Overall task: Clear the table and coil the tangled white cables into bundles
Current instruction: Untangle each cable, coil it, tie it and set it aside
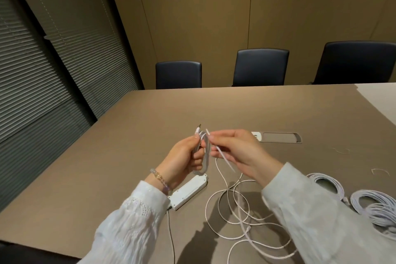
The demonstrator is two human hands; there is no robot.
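Observation:
My left hand [186, 156] grips a small bundle of folded white cable loops [205, 156] above the table, a plug end sticking up past my fingers. My right hand [237, 150] pinches the same cable's strand just right of the loops. From there the thin white cable [227, 206] drops to the table and lies in loose tangled loops in front of me. Two coiled white cable bundles [327, 184] [377, 206] lie at the right, partly hidden by my right sleeve.
A white power strip [188, 192] with a dark cord lies under my left wrist. A cable port flap [278, 136] is set into the brown table [128, 146]. Three black chairs [260, 67] stand along the far edge. Blinds cover the left wall.

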